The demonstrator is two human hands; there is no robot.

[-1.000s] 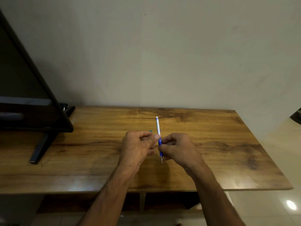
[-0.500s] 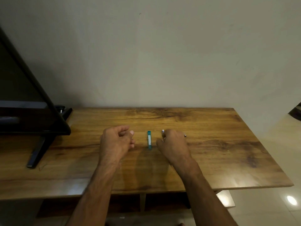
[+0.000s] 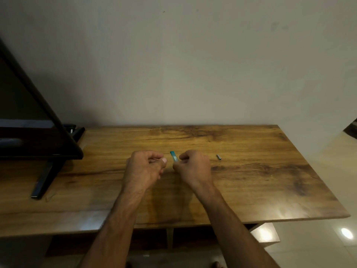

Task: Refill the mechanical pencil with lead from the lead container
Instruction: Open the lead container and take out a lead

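My right hand [image 3: 194,168] is closed on the lower end of the small teal lead container [image 3: 173,156], which sticks up and to the left from its fingers just above the wooden table [image 3: 251,180]. Close on its left, my left hand [image 3: 144,168] is curled, thumb pressed to the fingertips; a thin pale sliver shows inside it, too small to identify. A short dark grey cap-like piece [image 3: 218,157] lies on the table to the right of my right hand. The mechanical pencil is not visible; it may be hidden in a hand.
A black TV screen [image 3: 29,113] on a slanted stand leg [image 3: 43,178] fills the table's left end. A plain wall runs behind the table. The table's right edge drops to a glossy tiled floor [image 3: 318,238].
One second ago both hands held the blue-and-white pencil upright. It has since gone out of sight, the small grey piece now lies on the table, and my right hand has taken hold of the teal container.
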